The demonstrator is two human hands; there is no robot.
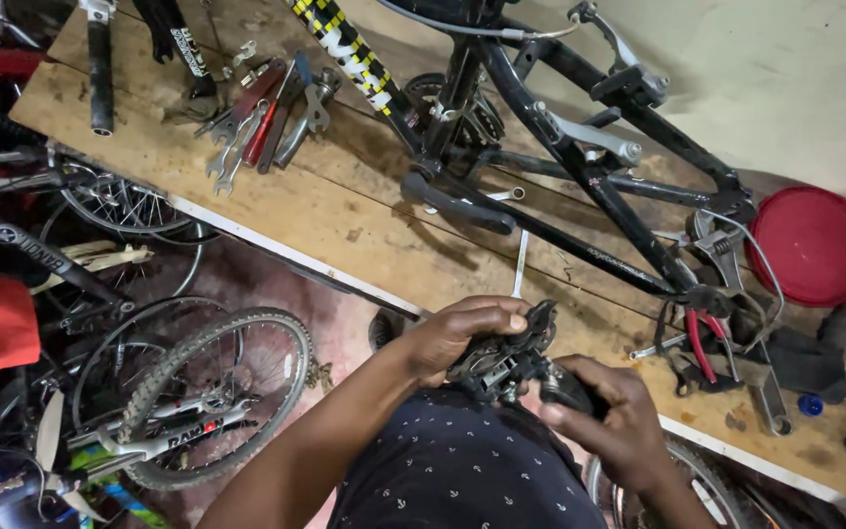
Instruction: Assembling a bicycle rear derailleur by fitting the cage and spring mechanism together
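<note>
My left hand [457, 333] and my right hand [614, 416] both grip a black bicycle derailleur [511, 358], held close to my chest above the near edge of the wooden workbench [364, 220]. The left hand's fingers curl over its top; the right hand holds its lower right end. On the bench beyond lies a black bicycle frame [580, 167] with its crank arm [457, 206] and chainring pointing toward me. A thin metal rod [520, 263] lies on the wood just past my left hand.
Several spanners and pliers [261, 118] lie at the bench's back left. Red-handled pliers [702, 338] and an adjustable wrench rest at the right, near a red round lid [815, 245]. Bicycle wheels [212, 392] and frames crowd the floor on the left.
</note>
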